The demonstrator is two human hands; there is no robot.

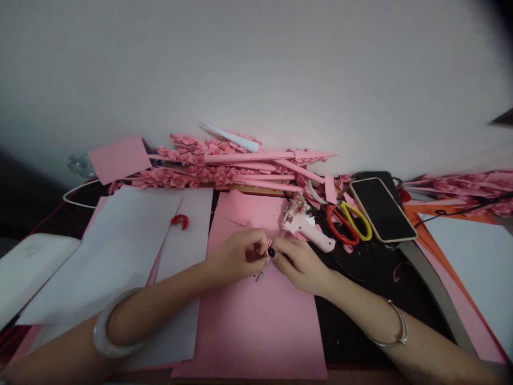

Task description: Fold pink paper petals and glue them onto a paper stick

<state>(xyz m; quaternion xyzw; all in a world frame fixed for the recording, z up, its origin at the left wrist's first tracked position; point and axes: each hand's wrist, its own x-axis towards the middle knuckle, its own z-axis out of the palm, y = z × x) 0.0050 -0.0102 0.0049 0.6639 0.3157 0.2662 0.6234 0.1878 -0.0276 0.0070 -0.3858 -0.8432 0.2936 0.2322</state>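
Note:
Over the pink paper sheet [256, 331], my two hands meet at the fingertips. My left hand [242, 255] is closed, thumb and fingers pinching a small folded pink paper piece [270, 245]. Closed as well, my right hand [298, 262] pinches the same piece from the other side. A thin pale strip [260, 276] sticks out below the fingers; what it belongs to is hidden. Just behind my right hand lies a pale pink glue gun [310, 231], apart from it. Scissors with red and yellow handles [349, 222] rest farther right.
Pink paper flowers [192, 155] and rolled paper cones [248, 156] line the wall. A phone [382, 208] lies at right, near white sheets [468, 262] over orange ones. White sheets [116, 240] cover the left side, with a red curled object [180, 221] on them.

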